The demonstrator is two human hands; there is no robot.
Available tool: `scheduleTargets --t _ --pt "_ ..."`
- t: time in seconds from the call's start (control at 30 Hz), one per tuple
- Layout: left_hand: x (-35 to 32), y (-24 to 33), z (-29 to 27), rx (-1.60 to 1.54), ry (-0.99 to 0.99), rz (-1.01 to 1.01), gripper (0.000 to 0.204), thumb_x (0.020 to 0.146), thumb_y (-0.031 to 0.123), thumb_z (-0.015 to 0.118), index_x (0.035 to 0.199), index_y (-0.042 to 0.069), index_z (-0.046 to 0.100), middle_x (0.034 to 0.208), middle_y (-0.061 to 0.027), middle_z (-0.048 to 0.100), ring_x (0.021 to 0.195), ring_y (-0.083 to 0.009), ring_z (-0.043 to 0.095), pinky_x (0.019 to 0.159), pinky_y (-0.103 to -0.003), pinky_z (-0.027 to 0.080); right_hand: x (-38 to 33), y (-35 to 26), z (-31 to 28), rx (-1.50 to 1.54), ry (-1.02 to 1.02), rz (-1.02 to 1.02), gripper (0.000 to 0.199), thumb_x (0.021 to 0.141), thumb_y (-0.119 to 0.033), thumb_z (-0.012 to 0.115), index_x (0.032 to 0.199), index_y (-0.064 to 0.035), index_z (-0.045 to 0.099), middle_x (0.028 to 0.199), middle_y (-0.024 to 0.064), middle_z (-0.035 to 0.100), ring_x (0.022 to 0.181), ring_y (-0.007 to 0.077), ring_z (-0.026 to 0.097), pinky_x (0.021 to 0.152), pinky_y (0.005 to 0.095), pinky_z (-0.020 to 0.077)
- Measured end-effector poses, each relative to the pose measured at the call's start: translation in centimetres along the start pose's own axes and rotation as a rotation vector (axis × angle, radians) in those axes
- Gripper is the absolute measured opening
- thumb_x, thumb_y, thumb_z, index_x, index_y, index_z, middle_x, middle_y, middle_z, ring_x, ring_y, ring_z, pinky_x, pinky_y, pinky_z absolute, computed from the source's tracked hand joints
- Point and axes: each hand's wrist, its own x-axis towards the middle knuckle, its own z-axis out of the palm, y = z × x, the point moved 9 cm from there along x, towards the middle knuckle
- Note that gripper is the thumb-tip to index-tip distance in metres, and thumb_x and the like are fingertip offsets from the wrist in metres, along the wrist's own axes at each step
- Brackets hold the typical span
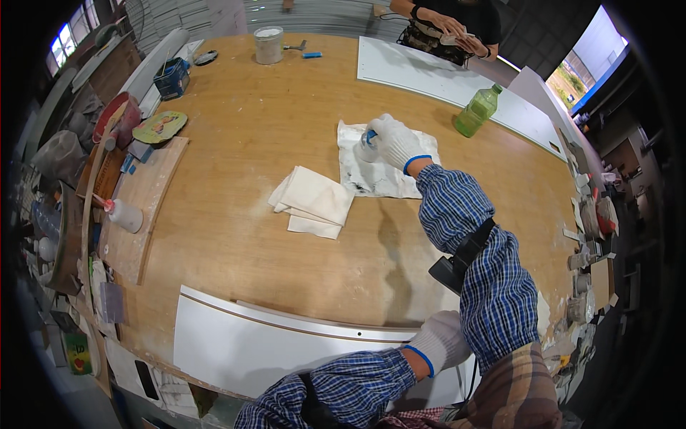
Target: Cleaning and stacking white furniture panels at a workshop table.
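Gripping a clear container [366,149] over the wooden worktable [236,243]: right hand [395,139]; left hand [444,340] unclear

Tan tabletop [221,164] before you: folded cream cloth [314,202], smudged white sheet [379,181], green bottle [476,111], pale can [269,47], near white panel [264,349], far white panel [421,74].

Beyond the folded cloth [316,199] and to its right, the right hand [400,145] hides much of a clear container [366,148] under its fingers [383,127]. Below the cloth and right of it, the left hand [438,339] is partly hidden behind the right sleeve [500,293], while the left sleeve [343,382] covers part of a white panel [243,343]. Well beyond the cloth, the upper edge cuts off a co-worker's [482,20] head; the pale thing [457,39] between that person's hands is too small to identify. Far right of the cloth, the clutter [594,236] is too dim to sort out
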Motion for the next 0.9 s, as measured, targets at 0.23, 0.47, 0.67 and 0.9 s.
scheduleTargets --t 0.23,0.47,0.67,0.9 --pt "0.1 -0.2 0.3 0.004 -0.062 -0.015 0.016 0.084 0.017 0.058 0.076 0.008 0.068 0.076 -0.0141 0.068 0.074 -0.0328 0.068 0.064 -0.042 0.054 -0.2 -0.3 0.3 -0.036 -0.037 0.01 0.022 0.088 -0.014 0.059 0.109 -0.0104 0.065 0.113 0.015 0.06 0.105 0.035 0.062 0.087 0.0451 0.0518" --pt "-0.1 -0.5 0.3 0.006 0.009 -0.017 0.015 0.084 0.016 0.057 0.075 0.009 0.068 0.076 -0.0141 0.068 0.074 -0.0327 0.068 0.064 -0.042 0.054 -0.1 -1.4 -0.2 -0.065 -0.056 0.006 0.023 0.088 -0.017 0.061 0.11 -0.011 0.065 0.113 0.0146 0.06 0.104 0.0347 0.063 0.087 0.0446 0.0525" --pt "0.2 -0.1 0.5 -0.01 0.009 0.007 0.015 0.084 0.016 0.057 0.075 0.008 0.068 0.075 -0.0135 0.068 0.074 -0.0329 0.068 0.065 -0.042 0.054 -0.2 -0.1 0.6 -0.107 -0.09 0.016 0.024 0.088 -0.02 0.061 0.111 -0.0122 0.065 0.115 0.0136 0.06 0.105 0.0333 0.063 0.088 0.0429 0.052" --pt "0.0 -0.4 0.0 0.009 -0.011 -0.055 0.014 0.083 0.016 0.058 0.078 0.008 0.068 0.08 -0.0143 0.069 0.076 -0.033 0.069 0.067 -0.043 0.055 -0.1 0.7 -2.6 0.248 0.062 0.128 0.026 0.089 -0.014 0.059 0.114 -0.0074 0.064 0.108 0.0144 0.065 0.099 0.0314 0.065 0.085 0.0401 0.0544"
